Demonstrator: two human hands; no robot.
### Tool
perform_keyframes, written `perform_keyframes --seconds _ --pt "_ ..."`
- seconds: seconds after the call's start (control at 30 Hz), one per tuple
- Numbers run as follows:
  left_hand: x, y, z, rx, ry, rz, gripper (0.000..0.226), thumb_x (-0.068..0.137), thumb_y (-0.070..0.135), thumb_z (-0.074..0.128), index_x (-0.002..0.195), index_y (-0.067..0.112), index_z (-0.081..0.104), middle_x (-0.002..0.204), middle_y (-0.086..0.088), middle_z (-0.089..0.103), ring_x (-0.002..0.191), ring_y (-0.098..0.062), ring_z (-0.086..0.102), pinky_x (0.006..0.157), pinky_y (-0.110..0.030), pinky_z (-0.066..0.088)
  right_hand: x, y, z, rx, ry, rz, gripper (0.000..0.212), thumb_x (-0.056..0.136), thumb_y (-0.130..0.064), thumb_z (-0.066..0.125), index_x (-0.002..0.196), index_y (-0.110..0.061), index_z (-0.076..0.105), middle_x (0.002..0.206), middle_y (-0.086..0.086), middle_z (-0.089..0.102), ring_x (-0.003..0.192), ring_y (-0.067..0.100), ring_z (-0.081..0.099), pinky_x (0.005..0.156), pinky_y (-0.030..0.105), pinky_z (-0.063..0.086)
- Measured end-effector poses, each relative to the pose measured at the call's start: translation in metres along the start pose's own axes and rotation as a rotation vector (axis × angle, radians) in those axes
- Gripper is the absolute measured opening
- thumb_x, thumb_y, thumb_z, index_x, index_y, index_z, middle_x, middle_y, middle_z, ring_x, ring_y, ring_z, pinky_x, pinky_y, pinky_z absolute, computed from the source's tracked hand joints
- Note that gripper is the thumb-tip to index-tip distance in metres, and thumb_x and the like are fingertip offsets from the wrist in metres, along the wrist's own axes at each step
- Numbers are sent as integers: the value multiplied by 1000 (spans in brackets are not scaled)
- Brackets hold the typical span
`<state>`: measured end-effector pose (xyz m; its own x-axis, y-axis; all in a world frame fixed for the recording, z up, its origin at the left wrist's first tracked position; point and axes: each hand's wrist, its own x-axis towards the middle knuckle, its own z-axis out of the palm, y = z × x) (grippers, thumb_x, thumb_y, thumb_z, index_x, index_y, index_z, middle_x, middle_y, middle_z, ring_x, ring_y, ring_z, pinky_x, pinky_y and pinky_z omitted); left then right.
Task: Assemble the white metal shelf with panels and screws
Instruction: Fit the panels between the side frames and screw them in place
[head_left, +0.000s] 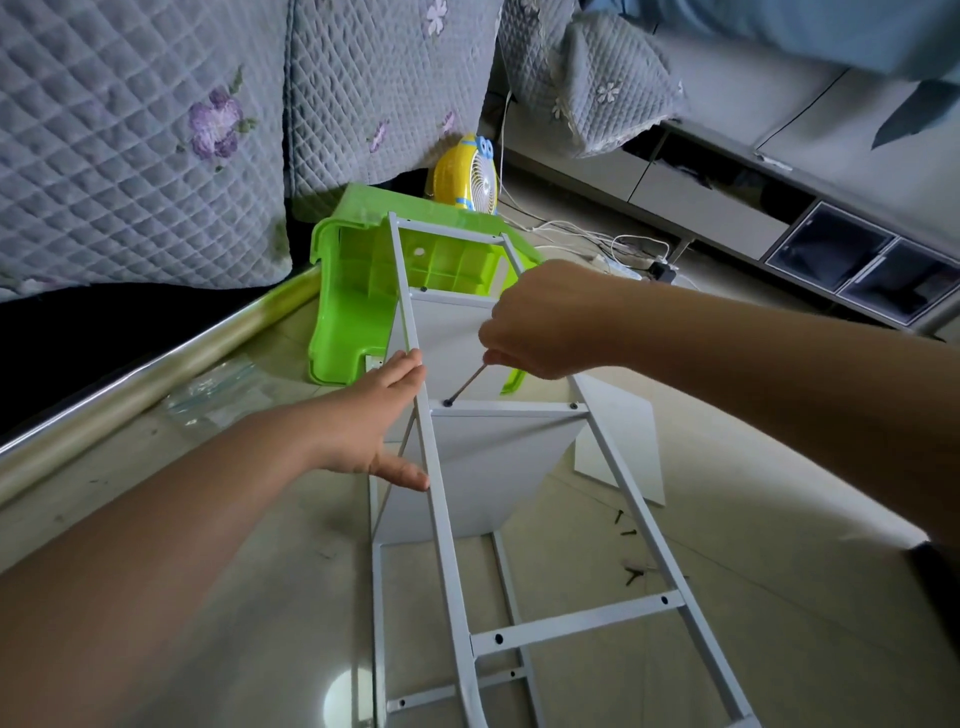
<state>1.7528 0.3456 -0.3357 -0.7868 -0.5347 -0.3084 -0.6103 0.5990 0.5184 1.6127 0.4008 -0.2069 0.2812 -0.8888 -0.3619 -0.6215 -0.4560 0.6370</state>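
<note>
A white metal shelf frame lies on its side on the floor, its ladder-like upper side running from bottom right toward the green stool. White panels stand between its two side frames. My left hand grips the left rail of the upper side frame, thumb below and fingers over it. My right hand holds a thin screwdriver whose tip sits in a screw at the left end of a crossbar. A second screw sits at that bar's right end.
A green plastic stool lies tipped under the frame's far end, with a yellow fan behind it. Loose dark screws and a spare white panel lie on the floor at right. A quilted sofa is on the left; cables are beyond.
</note>
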Motion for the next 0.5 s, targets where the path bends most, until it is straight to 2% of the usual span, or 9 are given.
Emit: perform_keyframes --seconds 0.07,0.13,0.17,0.23,0.27,0.33,0.4,0.43,0.5 --pt "2 -1 3 -15 10 7 121 70 45 72 145 10 -17 150 5 -31 140 -8 -20 111 -17 -2 9 -4 -5 102 -46 89 37 100 -29 32 108 -4 57 88 12 57 82 31 48 69 29 35" --pt "2 1 5 -26 10 14 122 69 45 73 146 10 -16 150 5 -30 140 -7 -19 111 -17 -2 20 -5 -6 314 -178 201 35 98 -22 35 99 1 61 73 11 58 70 23 48 64 23 38" --pt "1 1 6 -28 10 18 123 68 45 73 146 10 -16 150 5 -30 140 -7 -20 111 -17 -2 26 -3 -5 426 -259 252 36 97 -18 35 87 3 62 61 9 60 55 18 51 53 16 38" --pt "0 0 9 -29 8 21 123 68 45 73 146 11 -16 150 5 -31 139 -6 -21 111 -17 -2 31 0 -4 674 -389 379 37 94 -10 34 64 0 55 37 4 47 23 11 32 35 6 25" --pt "0 0 9 -29 8 24 122 69 45 73 146 11 -16 150 5 -31 139 -6 -21 111 -17 -2 30 1 -4 745 -420 417 37 93 -8 34 61 -2 51 39 4 40 21 10 23 34 4 20" --pt "0 -1 8 -23 9 30 122 70 46 72 145 10 -17 150 4 -31 139 -7 -21 111 -17 -2 26 0 -6 762 -426 426 38 93 -7 32 60 -3 49 43 4 39 21 10 23 32 5 18" --pt "-1 1 5 -29 4 32 122 70 47 71 145 11 -17 149 5 -32 139 -7 -21 112 -18 -2 20 -4 -9 645 -368 361 38 97 -12 31 66 -3 51 58 8 52 32 11 45 29 9 26" --pt "-1 1 4 -37 5 36 121 70 48 70 145 11 -17 149 5 -32 139 -7 -21 112 -18 -2 17 -6 -10 537 -320 320 34 99 -18 32 78 -2 55 78 11 57 55 14 58 41 11 37" --pt "-1 1 4 -65 15 44 118 72 48 69 146 11 -16 150 6 -30 139 -4 -20 109 -15 -2 11 -10 -10 323 -212 262 31 98 -27 39 113 -5 53 110 10 57 99 25 58 67 23 40"
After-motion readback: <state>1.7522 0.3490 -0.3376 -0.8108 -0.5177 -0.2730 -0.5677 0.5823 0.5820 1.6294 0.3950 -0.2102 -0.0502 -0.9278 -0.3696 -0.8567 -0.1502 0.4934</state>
